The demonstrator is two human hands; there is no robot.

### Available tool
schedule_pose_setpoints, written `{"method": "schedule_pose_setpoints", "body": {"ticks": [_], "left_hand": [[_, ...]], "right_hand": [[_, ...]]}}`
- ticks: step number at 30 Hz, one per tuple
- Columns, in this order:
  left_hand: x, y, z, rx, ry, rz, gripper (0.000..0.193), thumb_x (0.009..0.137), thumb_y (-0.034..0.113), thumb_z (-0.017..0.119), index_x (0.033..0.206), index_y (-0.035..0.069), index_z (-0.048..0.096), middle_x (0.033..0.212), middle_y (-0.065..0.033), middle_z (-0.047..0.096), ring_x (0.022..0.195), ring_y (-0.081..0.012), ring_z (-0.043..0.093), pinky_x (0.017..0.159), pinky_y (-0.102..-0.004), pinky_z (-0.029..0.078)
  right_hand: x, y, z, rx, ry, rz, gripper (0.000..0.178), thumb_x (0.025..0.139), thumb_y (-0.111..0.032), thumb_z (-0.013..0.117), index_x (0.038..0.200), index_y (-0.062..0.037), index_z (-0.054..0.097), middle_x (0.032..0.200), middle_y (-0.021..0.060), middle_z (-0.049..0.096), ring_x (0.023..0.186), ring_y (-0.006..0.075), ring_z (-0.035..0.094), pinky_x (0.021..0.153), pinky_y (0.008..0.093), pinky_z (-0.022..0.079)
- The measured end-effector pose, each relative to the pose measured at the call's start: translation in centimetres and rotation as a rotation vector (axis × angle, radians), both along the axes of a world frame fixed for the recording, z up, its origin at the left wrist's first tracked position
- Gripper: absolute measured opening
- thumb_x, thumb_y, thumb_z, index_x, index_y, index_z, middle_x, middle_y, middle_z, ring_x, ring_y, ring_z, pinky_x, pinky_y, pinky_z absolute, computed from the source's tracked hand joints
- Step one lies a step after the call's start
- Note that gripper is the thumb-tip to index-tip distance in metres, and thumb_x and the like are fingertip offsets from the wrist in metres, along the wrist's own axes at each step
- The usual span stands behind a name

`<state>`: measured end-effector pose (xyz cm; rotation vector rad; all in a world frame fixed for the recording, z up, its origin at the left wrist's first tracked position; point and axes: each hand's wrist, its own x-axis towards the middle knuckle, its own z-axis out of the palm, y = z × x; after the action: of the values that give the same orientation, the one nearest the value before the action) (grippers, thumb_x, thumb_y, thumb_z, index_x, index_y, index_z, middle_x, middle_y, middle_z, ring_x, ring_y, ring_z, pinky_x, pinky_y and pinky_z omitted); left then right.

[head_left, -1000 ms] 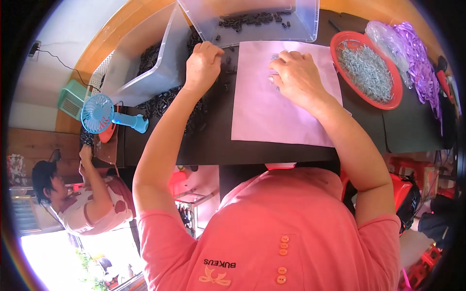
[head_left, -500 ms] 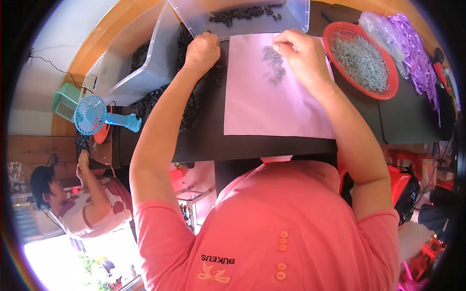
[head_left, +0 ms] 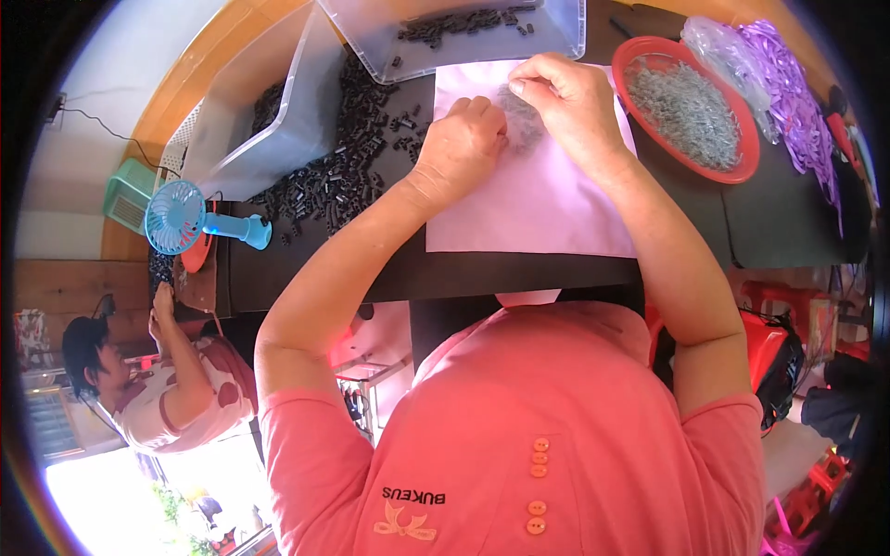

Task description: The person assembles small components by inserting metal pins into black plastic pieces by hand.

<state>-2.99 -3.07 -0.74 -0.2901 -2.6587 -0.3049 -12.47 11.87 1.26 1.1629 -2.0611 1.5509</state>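
Note:
My left hand (head_left: 464, 144) is over the left part of a pink sheet (head_left: 547, 218), its fingers curled closed. What they hold, if anything, is hidden. Beside it, my right hand (head_left: 567, 102) pinches thumb and forefinger together; anything between them is too small to make out. Between and below the hands lies a loose patch of tiny grey pieces (head_left: 527, 137) on the sheet, partly covered by the fingers. Left of the sheet, many small black tube-like parts (head_left: 334, 176) are heaped on the dark tabletop.
A clear plastic bin (head_left: 301, 111) lies tipped at the left, and another clear bin (head_left: 464, 57) with black parts stands behind the sheet. To the right are a red basin (head_left: 749, 153) of small clear-silver pieces and purple ribbons (head_left: 793, 102). A blue fan (head_left: 176, 218) and a co-worker (head_left: 190, 394) are at the left.
My left hand has moved right, from the black parts beside the far bin to over the pink sheet, close to my right hand. The right hand has barely moved.

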Motion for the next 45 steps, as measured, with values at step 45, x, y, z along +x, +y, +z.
{"method": "schedule_pose_setpoints", "body": {"ticks": [45], "left_hand": [[2.5, -9.9, 2.2, -0.094, -0.054, 0.200, 0.013, 0.074, 0.010, 0.066, 0.087, 0.008, 0.070, 0.084, -0.0086, 0.059, 0.090, -0.0286, 0.058, 0.079, -0.0398, 0.049]], "right_hand": [[3.7, -0.9, -1.6, 0.480, 0.381, 0.422, 0.009, 0.077, -0.004, 0.061, 0.077, -0.0086, 0.054, 0.080, 0.0019, 0.055, 0.076, 0.0230, 0.057, 0.071, 0.0358, 0.041]]}}
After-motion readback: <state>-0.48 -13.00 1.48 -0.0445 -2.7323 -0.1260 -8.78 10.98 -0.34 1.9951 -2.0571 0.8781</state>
